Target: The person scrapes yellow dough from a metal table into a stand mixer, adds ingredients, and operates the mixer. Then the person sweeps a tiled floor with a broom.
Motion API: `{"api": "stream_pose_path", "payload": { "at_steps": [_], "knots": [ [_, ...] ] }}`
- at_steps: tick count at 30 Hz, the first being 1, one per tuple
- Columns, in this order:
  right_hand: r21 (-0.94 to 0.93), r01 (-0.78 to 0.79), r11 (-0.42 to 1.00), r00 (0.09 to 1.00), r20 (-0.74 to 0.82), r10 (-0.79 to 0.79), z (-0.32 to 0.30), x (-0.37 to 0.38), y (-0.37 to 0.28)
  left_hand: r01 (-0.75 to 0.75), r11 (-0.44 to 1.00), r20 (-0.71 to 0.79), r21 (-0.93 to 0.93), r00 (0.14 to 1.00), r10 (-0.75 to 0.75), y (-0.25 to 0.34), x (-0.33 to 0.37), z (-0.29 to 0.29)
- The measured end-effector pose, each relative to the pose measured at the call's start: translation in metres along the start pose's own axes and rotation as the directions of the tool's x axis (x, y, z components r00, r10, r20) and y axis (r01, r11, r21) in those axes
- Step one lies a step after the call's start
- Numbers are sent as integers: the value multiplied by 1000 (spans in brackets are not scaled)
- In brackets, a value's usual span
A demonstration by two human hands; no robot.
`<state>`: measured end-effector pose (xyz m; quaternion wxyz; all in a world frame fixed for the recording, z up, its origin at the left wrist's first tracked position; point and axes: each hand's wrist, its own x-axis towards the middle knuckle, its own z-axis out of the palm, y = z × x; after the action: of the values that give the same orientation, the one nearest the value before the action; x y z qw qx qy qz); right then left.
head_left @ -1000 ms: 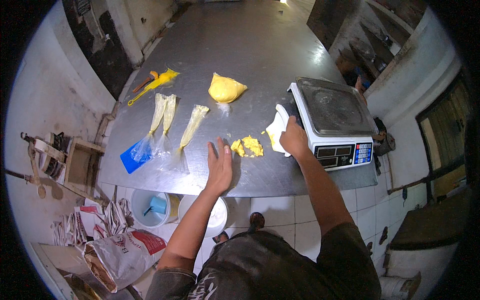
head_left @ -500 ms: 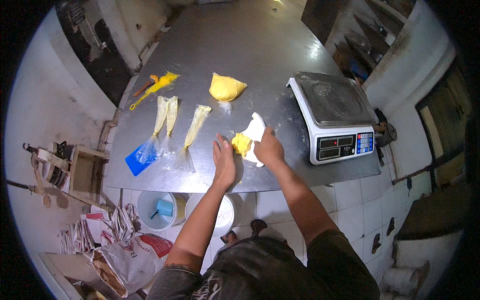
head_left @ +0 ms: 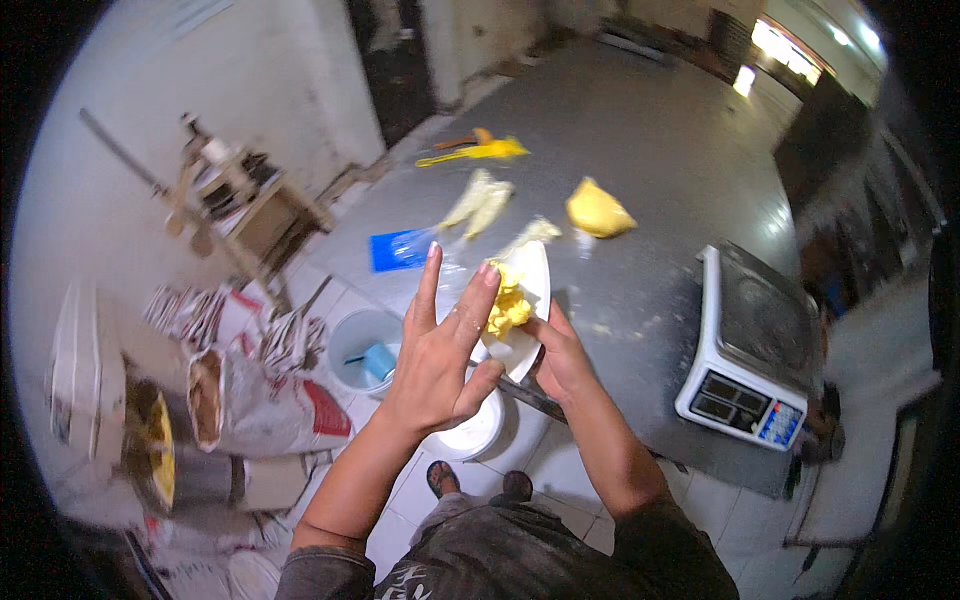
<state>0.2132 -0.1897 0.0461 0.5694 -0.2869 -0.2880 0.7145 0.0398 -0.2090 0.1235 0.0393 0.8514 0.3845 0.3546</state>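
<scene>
A pale, stained wall (head_left: pixel 220 130) curves from nine to eleven o'clock, with a wooden stand (head_left: pixel 262 235) set against it between nine and ten, and a dark, tall doorway (head_left: pixel 392 70) just past eleven. A broad grey metal table (head_left: pixel 650 120) stretches from the centre toward one o'clock, its top dully reflecting light. Toward two o'clock, a bright opening (head_left: pixel 788 50) glows beside ceiling lights (head_left: pixel 868 38), while white square tiles (head_left: pixel 545 460) pave the floor between five and six.

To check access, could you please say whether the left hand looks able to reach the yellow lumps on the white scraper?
Probably yes: the left hand is close, fingers apart, and nothing visible blocks the yellow lumps.
</scene>
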Motion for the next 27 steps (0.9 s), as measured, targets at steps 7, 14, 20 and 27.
{"api": "stream_pose_path", "payload": {
  "at_steps": [7, 14, 20, 27],
  "knots": [
    [-20, -203, 979, 910, 366, 196, 134, 14, 105, 79, 996, -348, 45, 936, -59, -37, -120, -122],
    [-167, -374, 912, 752, 521, 403, 315, -17, 238, 408, 851, -607, -331, 598, -523, -52, -343, -249],
    [-209, -246, 946, 606, 729, 318, 484, -37, 301, 528, 590, -727, -611, -79, -682, -23, -532, -319],
    [-84, -196, 977, 372, 916, 154, 624, -15, 398, 302, 690, -726, -658, -499, -473, -13, -647, -346]
  ]
}}
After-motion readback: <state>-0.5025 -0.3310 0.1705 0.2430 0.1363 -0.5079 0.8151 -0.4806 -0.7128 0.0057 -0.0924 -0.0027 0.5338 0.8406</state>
